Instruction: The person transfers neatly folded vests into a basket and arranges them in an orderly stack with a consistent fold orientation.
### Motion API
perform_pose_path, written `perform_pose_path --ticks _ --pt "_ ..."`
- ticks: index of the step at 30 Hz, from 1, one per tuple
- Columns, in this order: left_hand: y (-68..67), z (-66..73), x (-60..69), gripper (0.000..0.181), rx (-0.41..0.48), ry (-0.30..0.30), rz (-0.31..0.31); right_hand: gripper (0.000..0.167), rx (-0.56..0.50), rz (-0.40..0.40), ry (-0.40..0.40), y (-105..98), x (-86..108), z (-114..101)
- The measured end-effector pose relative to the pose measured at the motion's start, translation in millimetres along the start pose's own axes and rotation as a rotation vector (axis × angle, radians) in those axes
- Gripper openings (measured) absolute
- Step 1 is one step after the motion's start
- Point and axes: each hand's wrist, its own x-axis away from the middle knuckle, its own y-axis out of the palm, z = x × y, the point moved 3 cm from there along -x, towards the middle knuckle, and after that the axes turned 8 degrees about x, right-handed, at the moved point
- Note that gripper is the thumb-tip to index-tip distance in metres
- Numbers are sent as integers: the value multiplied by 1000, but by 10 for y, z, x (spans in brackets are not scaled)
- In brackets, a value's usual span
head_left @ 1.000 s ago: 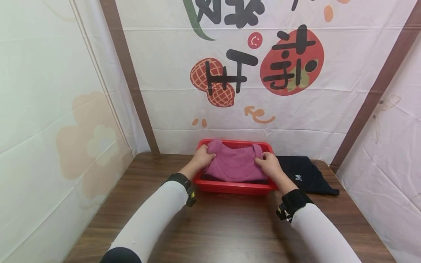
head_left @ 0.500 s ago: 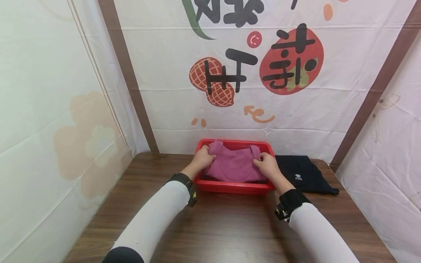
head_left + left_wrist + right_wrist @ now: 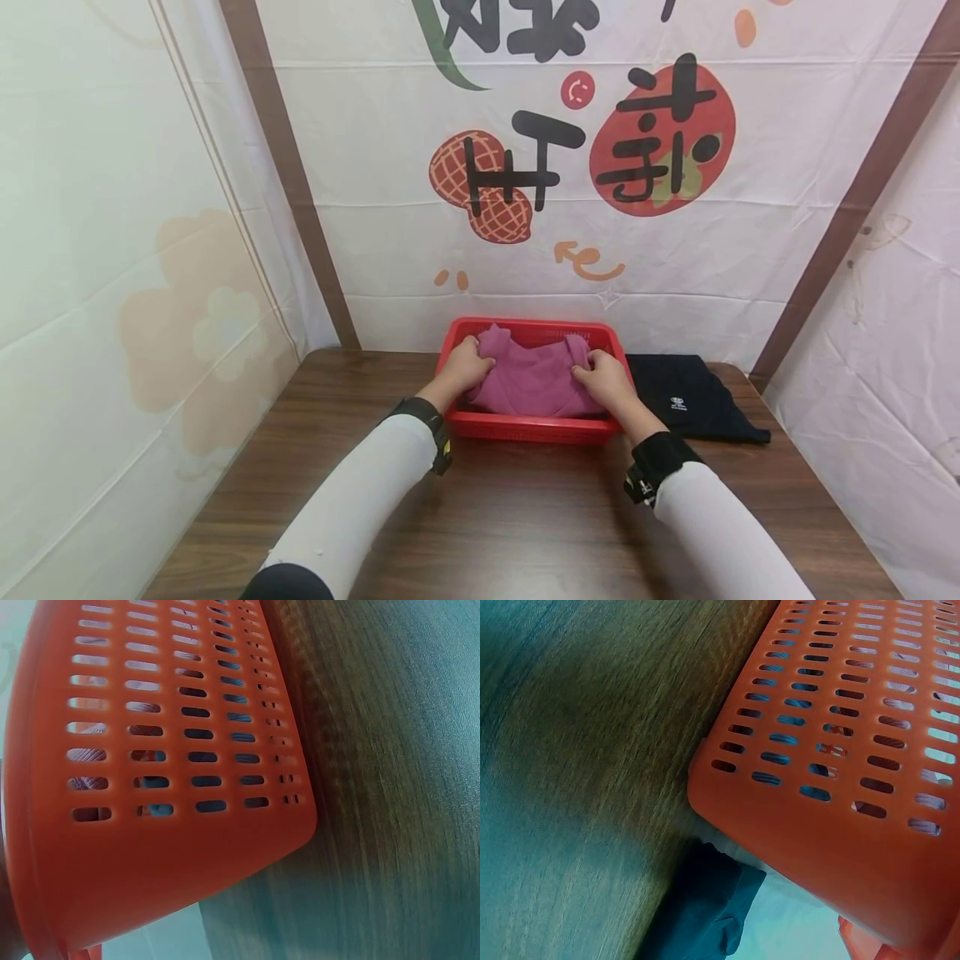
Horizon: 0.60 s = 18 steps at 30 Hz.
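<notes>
Black-lettered backdrop [image 3: 375, 242]; hands [image 3: 465, 367] [image 3: 604, 382] pinch pink cloth [image 3: 532, 379] (inside red basket [image 3: 536, 430]).

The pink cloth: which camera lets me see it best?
The head view: the pink cloth shows its broad front, in the red basket. Both wrist views show mostly basket, with just pinkish bits of it through the slots.

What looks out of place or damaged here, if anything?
Nothing spilled or visibly damaged. One mild oddity: the black cloth, right of the basket, looks unevenly folded, its near right corner jutting out. The pink cloth is in the upright basket, pinched by the left hand and right hand.
</notes>
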Motion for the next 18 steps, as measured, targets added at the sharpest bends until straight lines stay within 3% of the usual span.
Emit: perform_pose_path --ticks 11,18 --pt "62 -29 -34 38 3 -44 -5 32 2 -17 -3 52 -34 20" --pt "76 -29 -30 39 -20 -22 0 32 -10 -45 25 84 -45 35"
